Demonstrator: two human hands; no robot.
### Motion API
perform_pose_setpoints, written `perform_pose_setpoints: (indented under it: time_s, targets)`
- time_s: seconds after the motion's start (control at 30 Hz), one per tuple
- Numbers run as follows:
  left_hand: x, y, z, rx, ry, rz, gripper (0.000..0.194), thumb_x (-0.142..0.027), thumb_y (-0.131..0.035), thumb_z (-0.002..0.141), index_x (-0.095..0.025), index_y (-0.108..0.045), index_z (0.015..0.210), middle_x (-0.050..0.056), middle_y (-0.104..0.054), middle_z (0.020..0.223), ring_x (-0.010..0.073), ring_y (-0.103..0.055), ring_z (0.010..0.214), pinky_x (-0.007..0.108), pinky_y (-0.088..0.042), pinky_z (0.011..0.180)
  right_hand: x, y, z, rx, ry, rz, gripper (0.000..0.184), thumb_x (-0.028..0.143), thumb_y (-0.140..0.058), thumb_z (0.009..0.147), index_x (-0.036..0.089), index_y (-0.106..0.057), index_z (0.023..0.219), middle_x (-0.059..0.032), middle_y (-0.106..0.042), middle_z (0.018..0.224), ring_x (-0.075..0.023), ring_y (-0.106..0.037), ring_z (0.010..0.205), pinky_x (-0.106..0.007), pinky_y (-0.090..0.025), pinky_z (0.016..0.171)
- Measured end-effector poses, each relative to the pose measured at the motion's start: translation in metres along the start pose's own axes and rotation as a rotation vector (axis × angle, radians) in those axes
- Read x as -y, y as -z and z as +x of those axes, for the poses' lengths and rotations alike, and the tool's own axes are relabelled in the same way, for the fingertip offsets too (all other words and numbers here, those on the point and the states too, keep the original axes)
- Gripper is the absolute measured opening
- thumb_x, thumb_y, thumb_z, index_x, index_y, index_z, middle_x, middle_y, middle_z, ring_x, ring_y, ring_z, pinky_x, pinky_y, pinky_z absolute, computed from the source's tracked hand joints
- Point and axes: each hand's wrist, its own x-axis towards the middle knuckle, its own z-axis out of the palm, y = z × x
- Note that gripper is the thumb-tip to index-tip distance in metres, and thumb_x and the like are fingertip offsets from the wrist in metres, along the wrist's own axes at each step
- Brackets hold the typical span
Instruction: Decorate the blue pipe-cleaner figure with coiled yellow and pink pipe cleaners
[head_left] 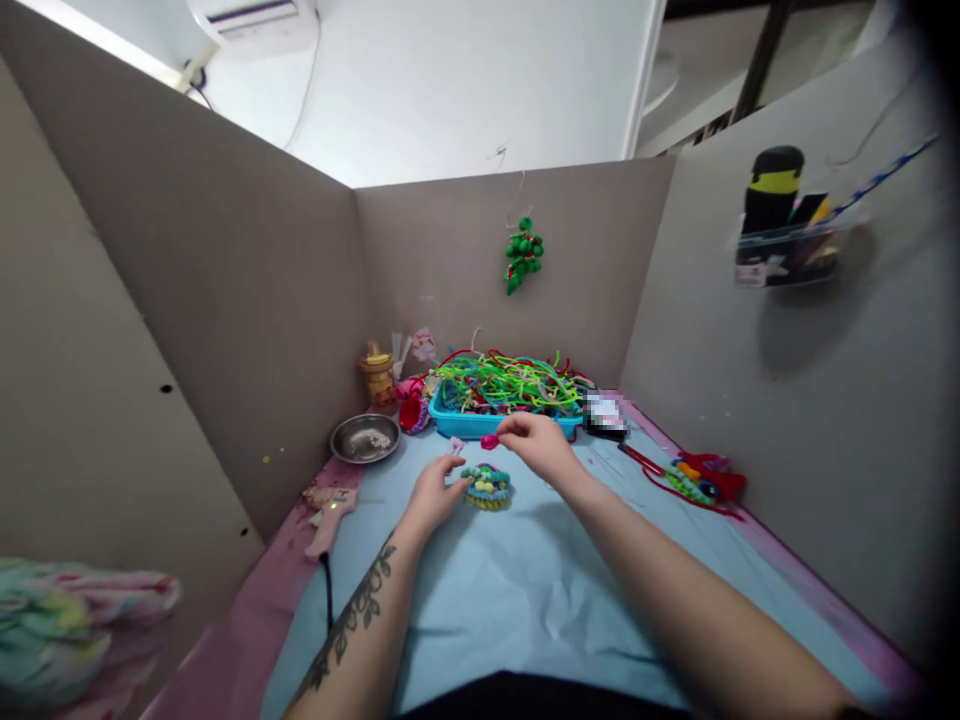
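A round, multicoloured chenille-stem piece sits on the light blue table cover, between the person's two hands and nearer the left one. It is roughly round, with no clear long axis, and bands of teal, yellow and blue run around it.

The left hand is just to its left, half curled, thumb and forefinger parted. The thumb tip reaches the piece's left edge; whether it grips or only rests there, I cannot tell. A small pale pink piece shows just past the forefinger, and whether the hand holds it is also unclear.

The right hand is closed to a pinch on a small magenta piece. That piece lies to the left of the hand's knuckles and just beyond the round piece, almost in line with it as seen from the wearer.

Farther back, a blue tray is heaped with chenille stems. To the left are a metal bowl and, closer in, a pink glue gun.
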Motion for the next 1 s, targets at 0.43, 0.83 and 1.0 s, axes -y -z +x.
perform_pose_setpoints:
  time_s: [0.43,0.83,1.0]
  targets:
    - [0.007,-0.005,-0.005,0.008,-0.027,0.075,0.048,-0.025,-0.074,0.057,-0.020,-0.064,0.104,0.009,-0.065,0.102,0.0260,-0.057,0.097,0.038,-0.041,0.087,-0.041,-0.056,0.063,0.288,-0.157,-0.080,0.017,0.007,-0.065,0.043,0.019,-0.059,0.034,0.0050,-0.043,0.025,-0.0079,-0.039,0.028,-0.021,-0.031,0.036]
    - [0.004,0.006,0.000,-0.176,-0.021,0.117,0.016,-0.018,-0.050,0.076,-0.018,-0.066,0.079,0.004,-0.065,0.075,0.0171,-0.056,0.070,0.029,-0.042,0.068,-0.039,-0.029,-0.011,0.320,-0.220,0.408,0.014,0.019,-0.063,0.058,0.016,-0.063,0.072,0.0044,-0.056,0.047,-0.0088,-0.046,0.042,-0.019,-0.035,0.041]
    - [-0.007,0.003,-0.005,-0.086,-0.140,0.044,0.017,-0.024,-0.050,0.079,-0.018,-0.065,0.080,0.004,-0.064,0.075,0.0152,-0.055,0.067,0.026,-0.042,0.065,-0.056,-0.017,-0.031,0.360,-0.279,0.447,0.008,0.019,-0.064,0.059,0.014,-0.063,0.065,0.0022,-0.057,0.048,-0.0076,-0.044,0.041,-0.018,-0.032,0.041]
